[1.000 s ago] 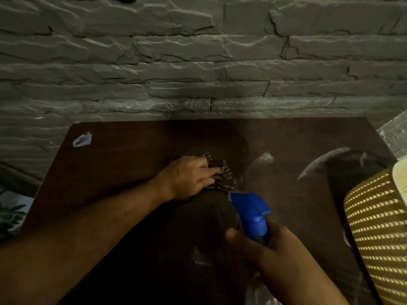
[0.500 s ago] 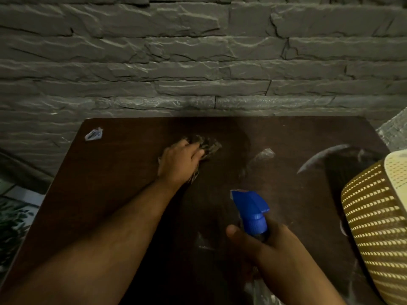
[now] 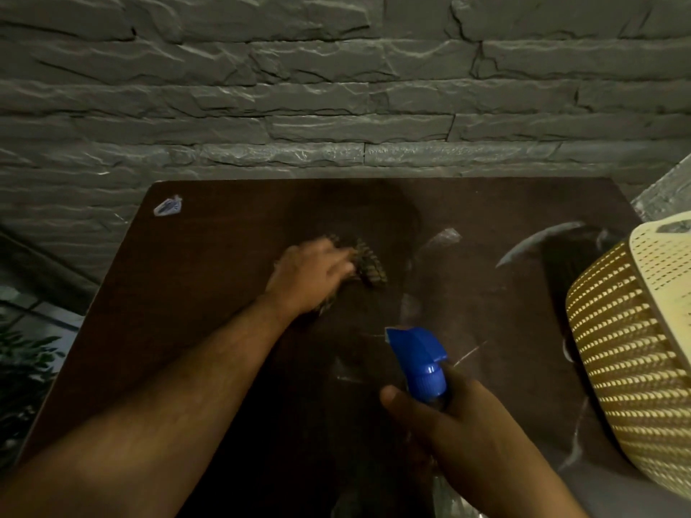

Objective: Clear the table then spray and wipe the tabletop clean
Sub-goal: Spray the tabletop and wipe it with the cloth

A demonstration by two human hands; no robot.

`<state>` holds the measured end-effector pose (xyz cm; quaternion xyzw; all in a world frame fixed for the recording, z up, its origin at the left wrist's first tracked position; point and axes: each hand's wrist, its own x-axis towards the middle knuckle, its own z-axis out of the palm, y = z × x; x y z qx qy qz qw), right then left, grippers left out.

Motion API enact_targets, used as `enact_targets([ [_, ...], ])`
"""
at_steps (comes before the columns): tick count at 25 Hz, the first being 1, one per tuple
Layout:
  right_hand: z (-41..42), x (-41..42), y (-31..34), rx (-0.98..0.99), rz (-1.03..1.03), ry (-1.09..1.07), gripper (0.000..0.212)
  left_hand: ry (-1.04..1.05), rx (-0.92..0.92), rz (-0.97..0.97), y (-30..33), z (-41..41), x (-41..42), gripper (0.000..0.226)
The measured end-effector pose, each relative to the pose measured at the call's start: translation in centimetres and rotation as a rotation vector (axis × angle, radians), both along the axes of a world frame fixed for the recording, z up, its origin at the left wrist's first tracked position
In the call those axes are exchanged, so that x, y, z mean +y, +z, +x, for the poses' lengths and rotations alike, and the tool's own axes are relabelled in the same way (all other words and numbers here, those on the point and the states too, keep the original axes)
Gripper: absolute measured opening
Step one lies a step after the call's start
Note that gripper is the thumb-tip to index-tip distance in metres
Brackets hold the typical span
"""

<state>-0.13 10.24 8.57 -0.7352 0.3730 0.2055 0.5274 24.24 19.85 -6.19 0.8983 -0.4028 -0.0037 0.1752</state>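
A dark brown tabletop (image 3: 209, 293) stands against a grey stone wall. My left hand (image 3: 310, 274) presses a dark patterned cloth (image 3: 370, 265) flat on the middle of the table, with most of the cloth hidden under the palm. Nearer to me, my right hand (image 3: 460, 420) grips a spray bottle whose blue trigger head (image 3: 418, 357) points left and away; the bottle's clear body is mostly hidden by the hand. Pale wet streaks (image 3: 538, 243) show on the right half of the tabletop.
A cream and yellow perforated plastic basket (image 3: 632, 353) stands at the table's right edge. A small white and blue scrap or sticker (image 3: 168, 206) lies at the far left corner. The stone wall (image 3: 336, 87) rises directly behind the table. Plant leaves (image 3: 26, 360) show beyond the left edge.
My left hand slid the cloth away from me toward the wall, then a little to the right. The right hand with the spray bottle stayed nearly still.
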Motion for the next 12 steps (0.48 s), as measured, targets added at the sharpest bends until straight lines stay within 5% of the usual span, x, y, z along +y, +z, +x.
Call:
enact_targets([
  [2, -0.4, 0.1, -0.3, -0.001, -0.049, 0.000, 0.034, 0.353, -0.011, 0.000, 0.1, 1.4, 0.4, 0.039],
  [4, -1.0, 0.4, -0.4, 0.024, -0.071, 0.031, 0.031, 0.449, 0.027, 0.015, 0.1, 1.1, -0.2, 0.040],
  [7, -1.8, 1.1, -0.3, 0.057, -0.090, 0.070, 0.032, 0.216, 0.083, 0.011, 0.8, -1.2, -0.2, 0.040],
  [10, -2.2, 1.0, 0.5, 0.055, -0.072, 0.027, 0.032, -0.282, 0.034, 0.023, 0.4, -5.3, 2.2, 0.040],
  [12, -2.7, 0.8, 1.2, 0.022, -0.061, -0.006, 0.034, -0.310, -0.028, 0.094, 0.2, -5.3, 3.0, 0.040],
])
